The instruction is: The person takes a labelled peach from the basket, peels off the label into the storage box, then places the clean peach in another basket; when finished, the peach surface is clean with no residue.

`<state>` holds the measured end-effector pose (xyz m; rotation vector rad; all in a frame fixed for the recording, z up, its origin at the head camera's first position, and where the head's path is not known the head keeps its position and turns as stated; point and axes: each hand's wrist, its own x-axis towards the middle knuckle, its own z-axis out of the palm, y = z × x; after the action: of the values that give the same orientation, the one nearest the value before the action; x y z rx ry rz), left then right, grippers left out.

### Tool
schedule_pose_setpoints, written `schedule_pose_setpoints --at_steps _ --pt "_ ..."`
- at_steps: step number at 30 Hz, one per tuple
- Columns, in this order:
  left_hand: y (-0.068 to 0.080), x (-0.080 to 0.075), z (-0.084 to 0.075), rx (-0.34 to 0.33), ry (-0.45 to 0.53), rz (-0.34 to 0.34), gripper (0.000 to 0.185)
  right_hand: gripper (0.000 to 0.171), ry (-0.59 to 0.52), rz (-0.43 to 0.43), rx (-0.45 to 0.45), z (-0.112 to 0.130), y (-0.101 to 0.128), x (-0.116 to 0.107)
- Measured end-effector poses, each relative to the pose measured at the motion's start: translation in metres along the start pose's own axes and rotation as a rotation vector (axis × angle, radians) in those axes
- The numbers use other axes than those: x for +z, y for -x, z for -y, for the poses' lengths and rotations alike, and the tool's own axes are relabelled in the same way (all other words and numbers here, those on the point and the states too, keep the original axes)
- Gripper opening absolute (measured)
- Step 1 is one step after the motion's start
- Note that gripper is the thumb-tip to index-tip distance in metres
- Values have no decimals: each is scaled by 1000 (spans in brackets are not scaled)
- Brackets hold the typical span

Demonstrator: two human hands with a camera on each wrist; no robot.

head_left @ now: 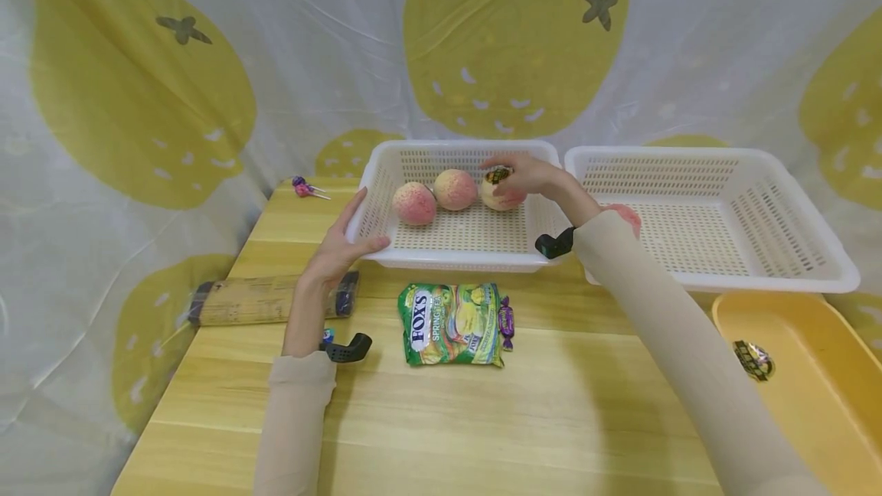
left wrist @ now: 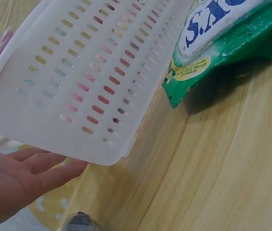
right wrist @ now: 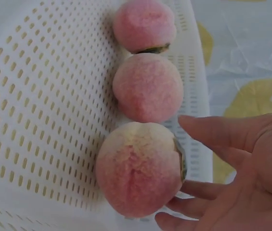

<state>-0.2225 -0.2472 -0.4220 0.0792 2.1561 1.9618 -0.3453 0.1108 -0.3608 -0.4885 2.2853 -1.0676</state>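
Here, two hands work at a white perforated plastic basket [head_left: 455, 247] holding three pink-and-cream peaches in a row.

Nearest on the pale wooden table [head_left: 482, 419] lies a green Fox's candy bag [head_left: 451, 324] with a small purple wrapped sweet [head_left: 506, 322] touching its right edge, just in front of the basket; the left wrist view shows the bag's corner close to the basket's wall. The left hand [head_left: 341, 247] rests with straight fingers on the basket's near left corner. The right hand [head_left: 527, 178], fingers loosely spread, cups the rightmost peach [right wrist: 138, 175]; the right wrist view shows fingertips touching it without closing round it, the middle peach [right wrist: 148, 86] just beside. A second white perforated basket [head_left: 717, 220] stands to the right, a yellow tub [head_left: 813, 373] near it. A strawberry-print cloth [head_left: 207, 60] hangs behind.
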Motion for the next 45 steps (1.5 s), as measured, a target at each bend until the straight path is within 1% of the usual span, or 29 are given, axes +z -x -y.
schedule_pose_setpoints --at_steps 4,9,13,18,21,24,29,33,36,40,45 --pt "-1 0 2 5 4 -3 102 65 -17 -11 26 -4 -6 0" --pt "-1 0 1 -2 -2 -5 102 63 -6 -36 53 -8 -11 0" --pt "-1 0 2 -9 -12 -7 102 61 -5 -55 71 -9 -10 1" --pt "-1 0 1 -9 -6 -7 103 55 3 -55 74 -9 -8 0" --pt "0 0 1 -13 -15 -11 103 53 17 -50 82 -10 -9 0" --pt "0 1 0 -20 -32 -17 102 53 20 -40 108 -10 -9 -1" --pt "1 1 0 -23 -30 -19 102 58 11 11 136 -10 -8 0" --pt "1 1 1 -34 -35 -19 102 62 22 48 131 -11 -7 1" --pt "2 1 0 -43 -39 -21 102 59 71 58 109 -12 -8 2" --pt "2 1 0 -30 -28 -23 101 57 119 71 82 -10 -7 3" --pt "1 2 -1 -22 -28 -18 101 56 106 69 60 -2 1 3"
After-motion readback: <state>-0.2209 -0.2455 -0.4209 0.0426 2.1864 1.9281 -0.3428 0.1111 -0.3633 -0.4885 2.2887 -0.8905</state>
